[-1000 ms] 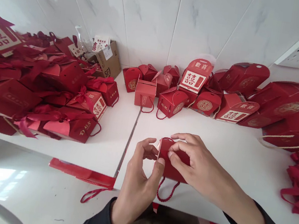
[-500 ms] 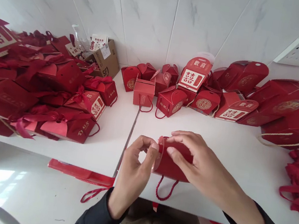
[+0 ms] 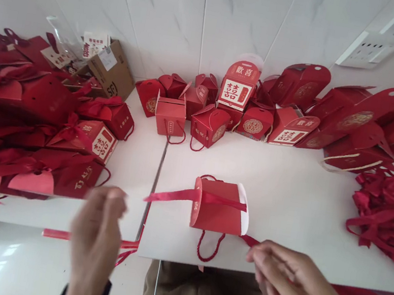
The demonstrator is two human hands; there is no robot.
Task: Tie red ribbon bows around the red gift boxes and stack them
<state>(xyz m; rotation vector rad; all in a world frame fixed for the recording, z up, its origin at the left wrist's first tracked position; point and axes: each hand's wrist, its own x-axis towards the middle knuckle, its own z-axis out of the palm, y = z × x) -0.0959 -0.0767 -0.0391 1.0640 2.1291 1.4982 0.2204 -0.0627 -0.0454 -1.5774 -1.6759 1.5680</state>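
A red gift box lies on the white table in front of me, a dark red cord handle looping from its near side. A red ribbon runs across its top through both end flaps, its left end sticking out free. My right hand, at the table's front edge, is closed on the ribbon's other end, which comes out by the box's right side. Off to the left, apart from the ribbon, is my left hand; motion smears its fingers.
Red boxes with ribbons are piled at the left. More red boxes stand along the wall, beside a cardboard box. A heap of red ribbons lies at the right, under a wall socket.
Both hands have come off the box and moved apart, left and right. The ribbon now shows stretched over the top, its right end in my right hand. The view has shifted slightly.
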